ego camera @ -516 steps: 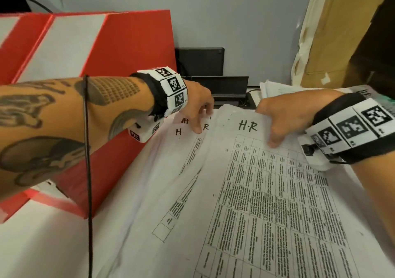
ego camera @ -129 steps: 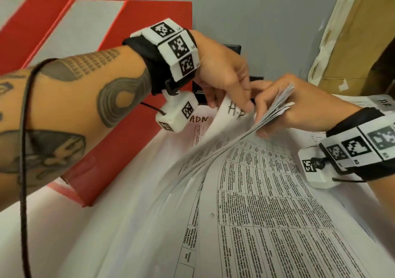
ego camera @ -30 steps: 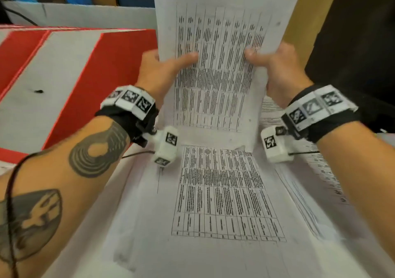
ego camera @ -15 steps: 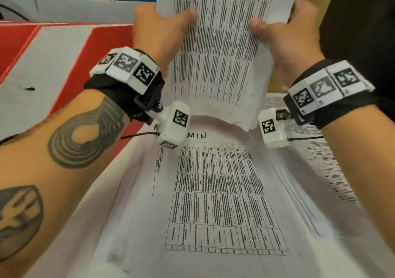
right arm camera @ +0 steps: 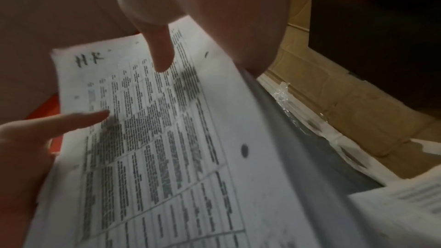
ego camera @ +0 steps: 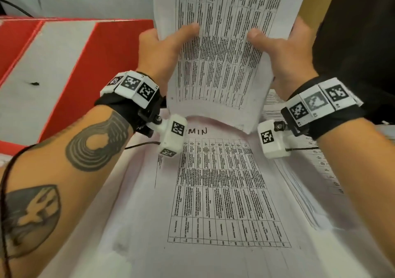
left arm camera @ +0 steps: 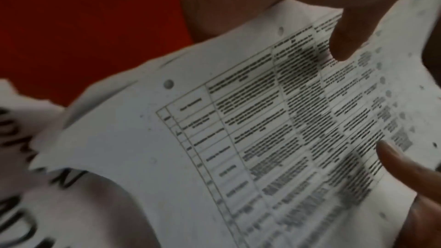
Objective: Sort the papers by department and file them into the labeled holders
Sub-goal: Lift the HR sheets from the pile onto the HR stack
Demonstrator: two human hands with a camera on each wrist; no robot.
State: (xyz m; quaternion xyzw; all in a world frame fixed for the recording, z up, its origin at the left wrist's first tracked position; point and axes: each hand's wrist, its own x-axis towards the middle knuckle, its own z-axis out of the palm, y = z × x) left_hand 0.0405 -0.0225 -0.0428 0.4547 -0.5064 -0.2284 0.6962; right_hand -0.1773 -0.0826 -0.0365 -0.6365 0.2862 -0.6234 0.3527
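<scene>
Both hands hold up a stack of printed table sheets [ego camera: 222, 49], upright above the desk. My left hand [ego camera: 164, 49] grips its left edge, thumb across the front. My right hand [ego camera: 280, 51] grips the right edge the same way. The right wrist view shows "HR" handwritten at the top of this stack [right arm camera: 152, 139]. In the left wrist view the stack [left arm camera: 238, 139] bends between the two thumbs. Below lies a sheet headed "ADMIN" [ego camera: 222, 192], its first letters hidden by the wrist camera. No labeled holder is in view.
A red and white box [ego camera: 64, 64] stands at the left, close to my left forearm. More printed sheets [ego camera: 316, 171] lie spread to the right. A brown cardboard box [right arm camera: 346, 112] and a dark panel [ego camera: 359, 42] stand behind on the right.
Over the last second both hands raised the HR stack higher and toward the back, uncovering the ADMIN heading on the sheet below. Earlier the hands were leafing through the pile flat on the desk.
</scene>
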